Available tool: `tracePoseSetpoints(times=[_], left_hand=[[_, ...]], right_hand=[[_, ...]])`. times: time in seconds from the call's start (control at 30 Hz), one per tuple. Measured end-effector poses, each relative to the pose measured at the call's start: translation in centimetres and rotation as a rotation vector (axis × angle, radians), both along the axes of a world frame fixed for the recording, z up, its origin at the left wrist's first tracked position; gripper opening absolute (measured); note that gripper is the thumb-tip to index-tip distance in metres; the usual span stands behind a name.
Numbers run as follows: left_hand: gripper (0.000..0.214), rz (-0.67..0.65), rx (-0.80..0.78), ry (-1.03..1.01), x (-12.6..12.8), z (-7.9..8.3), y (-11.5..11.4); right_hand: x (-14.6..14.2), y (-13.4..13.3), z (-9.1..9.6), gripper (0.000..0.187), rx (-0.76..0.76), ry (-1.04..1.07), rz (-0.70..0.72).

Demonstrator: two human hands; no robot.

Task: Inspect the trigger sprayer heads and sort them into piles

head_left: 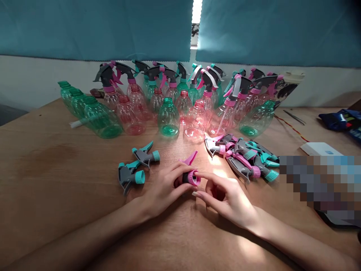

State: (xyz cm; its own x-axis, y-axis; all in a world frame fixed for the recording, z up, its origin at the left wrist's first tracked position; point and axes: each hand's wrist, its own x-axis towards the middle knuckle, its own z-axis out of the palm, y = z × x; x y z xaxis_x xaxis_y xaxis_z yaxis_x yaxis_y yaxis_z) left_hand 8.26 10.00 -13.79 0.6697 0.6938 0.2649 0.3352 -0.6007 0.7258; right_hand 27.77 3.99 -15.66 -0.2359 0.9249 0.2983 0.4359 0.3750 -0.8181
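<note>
My left hand (169,182) is wrapped around a grey and pink trigger sprayer head (193,177), its pink collar facing right and its pink trigger sticking up behind the fingers. At the collar's open end, the index fingertip of my right hand (229,199) touches or nearly touches the rim. That hand's thumb and index finger are apart, with nothing visible between them. Left of my left hand lie two grey and teal sprayer heads (146,156). A pile of grey, pink and teal sprayer heads (242,154) lies beyond my right hand.
Green bottles (168,116) and pink bottles (131,118) stand in rows across the back, several with sprayers fitted. A white box (321,148), tweezers (295,117) and a dark blue packet (335,120) lie at the right. A pixelated patch covers the right edge.
</note>
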Motion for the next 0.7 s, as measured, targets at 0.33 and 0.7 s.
tracePoseSetpoints(times=[0.33, 0.7], left_hand=[[0.027, -0.075, -0.006, 0.023, 0.04, -0.08, -0.04], [0.029, -0.104, -0.01, 0.06, -0.03, -0.21, -0.13]], right_hand=[[0.24, 0.28, -0.27, 0.024, -0.182, 0.166, -0.019], [0.76, 0.53, -0.23, 0.022, -0.093, 0.037, 0.073]])
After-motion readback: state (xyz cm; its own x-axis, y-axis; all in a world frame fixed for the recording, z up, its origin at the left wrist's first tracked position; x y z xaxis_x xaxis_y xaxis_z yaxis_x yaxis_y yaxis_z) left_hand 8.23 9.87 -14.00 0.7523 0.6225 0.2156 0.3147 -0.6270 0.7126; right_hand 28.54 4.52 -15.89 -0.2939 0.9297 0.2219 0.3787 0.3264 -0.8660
